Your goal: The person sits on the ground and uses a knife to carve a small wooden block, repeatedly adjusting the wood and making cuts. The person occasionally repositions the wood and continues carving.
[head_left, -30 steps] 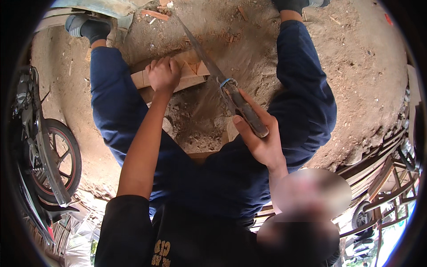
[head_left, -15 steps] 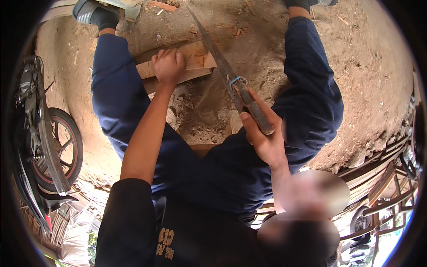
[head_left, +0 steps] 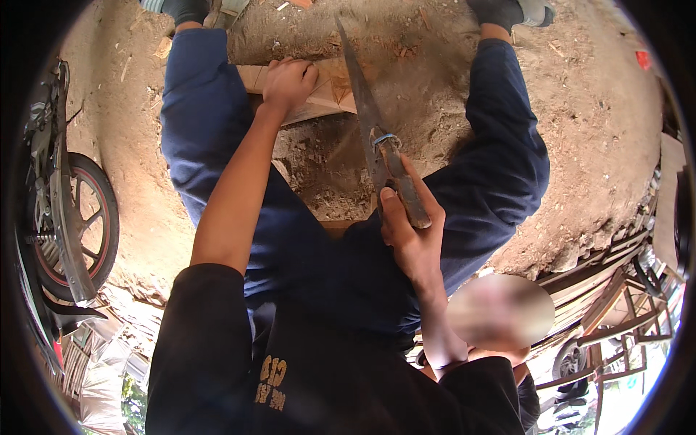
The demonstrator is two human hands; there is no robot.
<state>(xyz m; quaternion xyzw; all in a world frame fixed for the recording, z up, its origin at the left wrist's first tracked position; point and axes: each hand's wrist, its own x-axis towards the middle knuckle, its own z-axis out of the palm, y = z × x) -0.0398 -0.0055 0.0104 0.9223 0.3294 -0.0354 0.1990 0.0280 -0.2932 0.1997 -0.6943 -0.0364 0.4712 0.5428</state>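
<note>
My left hand (head_left: 288, 83) is closed over a pale wooden board (head_left: 335, 72) that lies low between my legs, its fingers curled on the wood. In my right hand (head_left: 415, 235) I hold a handsaw (head_left: 364, 98) by its worn dark handle, which has a blue tie near the blade. The blade points away from me, tip at the far side, and passes just beside the board's right end. From this view I cannot tell whether its teeth touch the wood. A second wooden piece (head_left: 312, 112) shows beneath the board's near edge.
Wood chips lie scattered on the bare dirt ground (head_left: 602, 130). A motorcycle (head_left: 80, 225) stands at the left. Behind me at the lower right are a blurred person (head_left: 500, 312), stacked wooden strips (head_left: 580, 272) and a wooden frame (head_left: 623, 326).
The saw has turned to point more straight ahead; its tip has swung right and its handle slightly left. My left hand stays on the board. The whole view has shifted somewhat.
</note>
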